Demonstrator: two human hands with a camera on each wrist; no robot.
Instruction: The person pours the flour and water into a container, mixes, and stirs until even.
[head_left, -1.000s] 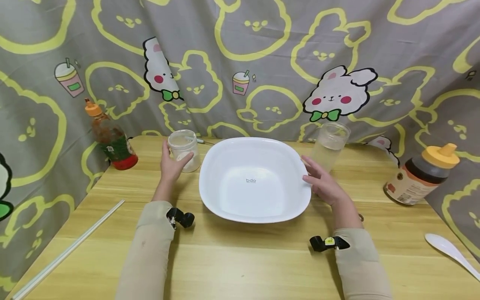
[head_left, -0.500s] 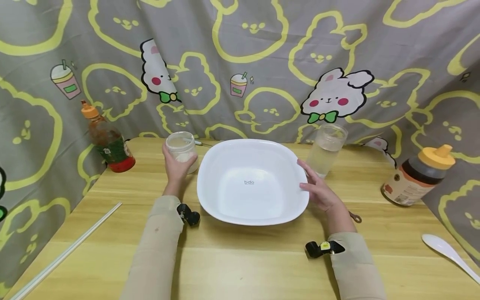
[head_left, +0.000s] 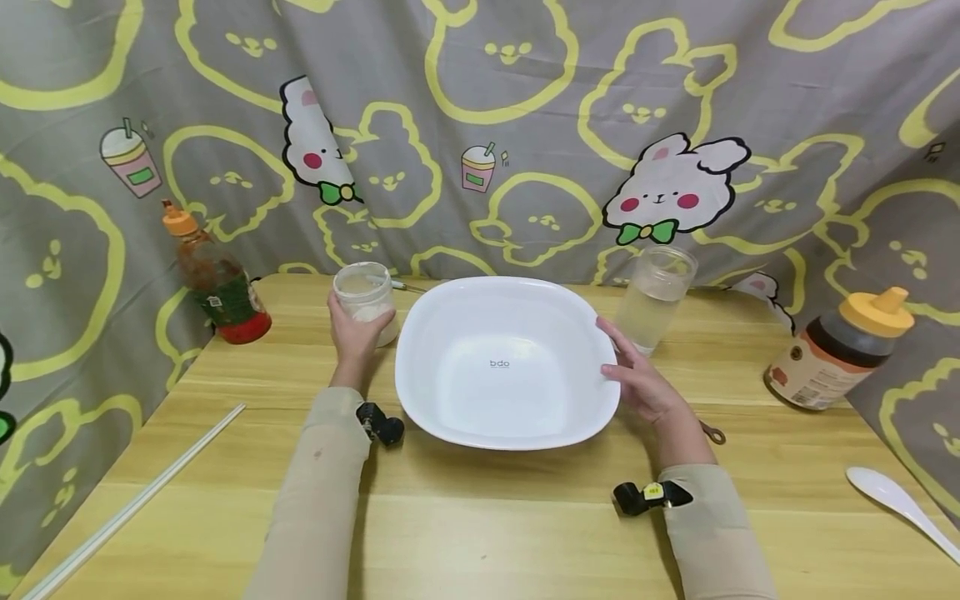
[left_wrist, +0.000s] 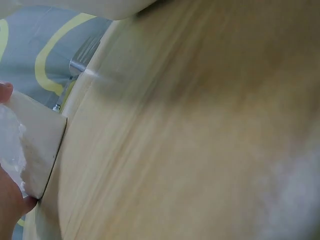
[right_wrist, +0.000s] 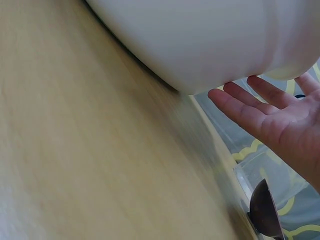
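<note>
A large white square bowl [head_left: 507, 360] stands empty in the middle of the wooden table [head_left: 480, 517]. My left hand [head_left: 357, 332] grips a small clear jar [head_left: 365, 298] holding white powder, just left of the bowl; the jar's base [left_wrist: 35, 145] shows in the left wrist view. My right hand [head_left: 636, 375] lies with straight fingers against the bowl's right rim, holding nothing; the right wrist view shows its open palm [right_wrist: 280, 120] beside the bowl's wall [right_wrist: 210, 40]. A clear glass of water [head_left: 654, 297] stands just behind that hand.
A sauce bottle with an orange cap [head_left: 213, 279] stands at the back left. A honey bottle with a yellow cap [head_left: 840, 350] sits at the right, a white spoon [head_left: 896, 504] near the right edge. A thin white rod [head_left: 135, 500] lies at the left edge. Patterned cloth hangs behind.
My left hand has closed further around the powder jar and its forearm has swung in toward the bowl. The right hand has shifted slightly along the bowl's rim.
</note>
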